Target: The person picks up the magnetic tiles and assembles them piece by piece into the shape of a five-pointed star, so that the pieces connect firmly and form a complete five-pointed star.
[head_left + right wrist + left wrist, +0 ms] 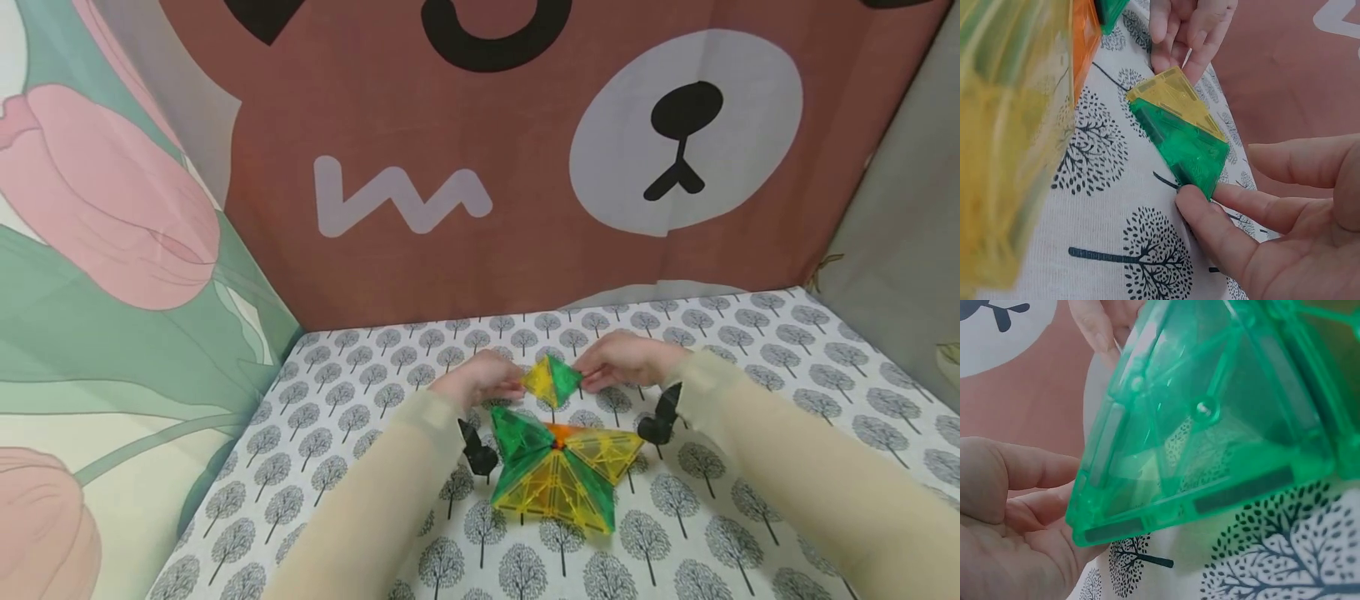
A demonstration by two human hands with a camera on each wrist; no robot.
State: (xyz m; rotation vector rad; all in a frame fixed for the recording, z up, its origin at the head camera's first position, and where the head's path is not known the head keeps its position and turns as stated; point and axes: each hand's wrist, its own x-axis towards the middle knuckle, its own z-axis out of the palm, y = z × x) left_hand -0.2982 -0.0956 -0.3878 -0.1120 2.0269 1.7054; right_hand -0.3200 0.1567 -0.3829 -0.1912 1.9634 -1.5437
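Two triangular magnetic tiles, a yellow tile point(537, 380) and a green tile point(564, 381), stand joined along one edge beyond a larger structure. My left hand point(487, 377) pinches the yellow tile's outer corner. On the other side, my right hand point(626, 360) holds the green tile's corner between fingertips, as the right wrist view shows up close. Nearer to me sits a star-like magnetic-tile structure point(558, 492) of green, yellow and orange pieces, between my wrists. In the left wrist view its green side point(1222, 437) hides the pinched tile from sight.
A white cloth with black tree prints point(517, 567) covers the table. Behind it hangs a brown bear-face curtain point(420, 275), and a floral curtain point(135, 350) is at the left. Black wrist-camera mounts point(478, 450) hang close to the structure's sides.
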